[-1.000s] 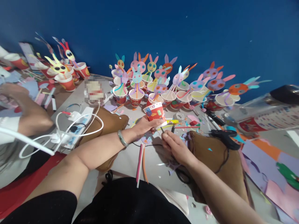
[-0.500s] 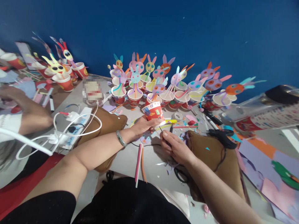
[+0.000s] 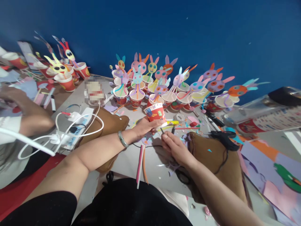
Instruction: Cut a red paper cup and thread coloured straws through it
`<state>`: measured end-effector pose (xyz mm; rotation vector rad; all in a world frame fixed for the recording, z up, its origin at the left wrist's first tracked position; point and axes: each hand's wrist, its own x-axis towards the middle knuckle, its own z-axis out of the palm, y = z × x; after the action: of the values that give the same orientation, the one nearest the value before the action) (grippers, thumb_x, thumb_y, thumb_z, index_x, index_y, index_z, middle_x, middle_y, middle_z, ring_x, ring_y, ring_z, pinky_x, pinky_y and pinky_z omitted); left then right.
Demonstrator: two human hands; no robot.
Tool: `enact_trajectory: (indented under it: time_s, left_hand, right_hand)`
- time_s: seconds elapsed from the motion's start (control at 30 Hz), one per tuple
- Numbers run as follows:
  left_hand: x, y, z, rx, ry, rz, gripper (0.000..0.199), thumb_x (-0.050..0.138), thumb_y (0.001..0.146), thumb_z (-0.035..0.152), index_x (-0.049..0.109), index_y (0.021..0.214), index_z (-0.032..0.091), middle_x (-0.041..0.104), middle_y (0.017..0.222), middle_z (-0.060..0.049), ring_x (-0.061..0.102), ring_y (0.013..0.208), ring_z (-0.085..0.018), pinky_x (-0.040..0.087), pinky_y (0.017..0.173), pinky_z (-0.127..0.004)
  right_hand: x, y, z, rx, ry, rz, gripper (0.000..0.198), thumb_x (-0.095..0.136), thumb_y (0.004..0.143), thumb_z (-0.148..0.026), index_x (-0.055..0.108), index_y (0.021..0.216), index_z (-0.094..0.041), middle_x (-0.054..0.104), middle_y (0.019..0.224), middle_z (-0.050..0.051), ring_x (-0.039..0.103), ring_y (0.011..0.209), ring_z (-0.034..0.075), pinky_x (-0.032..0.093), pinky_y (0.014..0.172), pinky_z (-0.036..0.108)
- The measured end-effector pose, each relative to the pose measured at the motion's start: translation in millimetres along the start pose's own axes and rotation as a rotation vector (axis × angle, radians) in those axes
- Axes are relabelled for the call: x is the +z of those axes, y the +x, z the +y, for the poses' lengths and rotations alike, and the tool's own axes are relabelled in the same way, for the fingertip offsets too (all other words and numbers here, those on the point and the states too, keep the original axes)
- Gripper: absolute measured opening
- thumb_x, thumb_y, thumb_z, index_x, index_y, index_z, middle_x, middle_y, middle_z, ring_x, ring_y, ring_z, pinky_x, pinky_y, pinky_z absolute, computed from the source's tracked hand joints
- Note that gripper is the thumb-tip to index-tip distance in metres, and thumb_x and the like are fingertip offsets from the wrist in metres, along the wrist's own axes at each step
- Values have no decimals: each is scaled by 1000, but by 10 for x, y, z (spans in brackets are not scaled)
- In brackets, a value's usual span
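A red printed paper cup (image 3: 155, 113) is tilted above the table, with my left hand (image 3: 147, 126) wrapped round its lower part. Just to the right and below, my right hand (image 3: 172, 143) is closed on a thin dark stick-like tool. The tool's tip points up toward the cup's base; I cannot tell whether they touch, and my fingers hide the rest of it. Under my hands, pink, white and orange paper strips (image 3: 141, 166) hang over the table's near edge. A yellow marker (image 3: 172, 122) lies behind the cup.
Rows of cups with paper rabbit figures (image 3: 137, 94) stand along the blue wall. Brown cushions lie at both sides, one (image 3: 211, 166) with black-handled scissors (image 3: 224, 139) on it. A power strip (image 3: 78, 128) with white cables and a co-worker's arm (image 3: 35, 116) are at left.
Both hands keep nearly the same place and hold. The whole view has shifted very slightly, and the tool's tip is a little nearer upright.
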<state>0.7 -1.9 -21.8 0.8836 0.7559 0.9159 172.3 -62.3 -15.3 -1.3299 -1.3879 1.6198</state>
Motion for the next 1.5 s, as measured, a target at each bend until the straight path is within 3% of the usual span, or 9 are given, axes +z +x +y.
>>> enact_trajectory:
  time_s: [0.1,0.27,0.47,0.63,0.8,0.97,1.13,1.3,1.5]
  left_hand:
    - [-1,4,-2,-1,-8,1,54,84,65,61,55,79,17,45,56,8,42,48,-4,39,47,-18]
    - [2,14,-10,-9,43,26,59,85,61,64,57,78,16,48,58,8,41,47,-4,39,46,-19]
    - [0,3,-6,12,8,-5,56,84,65,63,56,80,17,46,57,9,41,47,-4,39,47,-19]
    - [4,-1,-8,2,22,1,57,85,63,63,57,80,16,49,60,7,43,48,-4,40,47,-19]
    - [-2,6,-19,21,-3,-17,52,82,68,60,54,77,17,44,56,9,39,47,-4,39,46,-19]
    - [-13,16,-36,18,9,-21,51,83,69,59,55,79,17,47,59,8,41,48,-4,40,46,-19]
    - [-2,6,-33,22,-5,-8,52,83,68,60,53,76,18,44,56,9,38,47,-4,39,47,-19]
    - [-4,8,-26,9,20,-29,53,82,69,62,56,77,17,46,57,8,38,46,-4,37,45,-19]
    - [2,29,-50,-31,-37,12,54,84,66,61,58,77,16,45,54,9,39,47,-4,37,46,-20]
  right_hand:
    - [-17,7,-7,77,95,-106,45,51,93,-68,44,80,-25,27,53,-11,18,45,9,17,43,24]
    - [-8,15,33,-141,-315,184,40,63,89,-59,48,78,-24,45,59,-4,39,55,14,27,50,27]
    - [-8,-1,-3,99,153,-118,43,52,94,-66,46,83,-25,26,52,-12,13,44,9,15,42,23]
    - [6,-1,6,-93,-153,128,45,65,87,-64,48,76,-24,45,58,-4,35,52,11,24,45,24]
    - [2,-11,-5,61,69,-74,45,51,94,-67,43,77,-26,29,53,-10,19,45,10,18,41,24]
    - [7,0,16,-127,-262,166,45,62,89,-65,47,77,-25,46,60,-3,37,54,13,26,48,26]
    - [-4,-6,30,11,-55,-35,45,45,97,-66,40,77,-26,34,55,-8,23,46,11,21,45,26]
    - [-6,6,46,-160,-389,201,42,59,91,-64,48,80,-25,47,58,-3,41,55,16,28,51,29]
    - [-3,-7,28,-72,-170,35,47,47,98,-64,42,72,-25,39,56,-5,31,49,12,25,47,28]
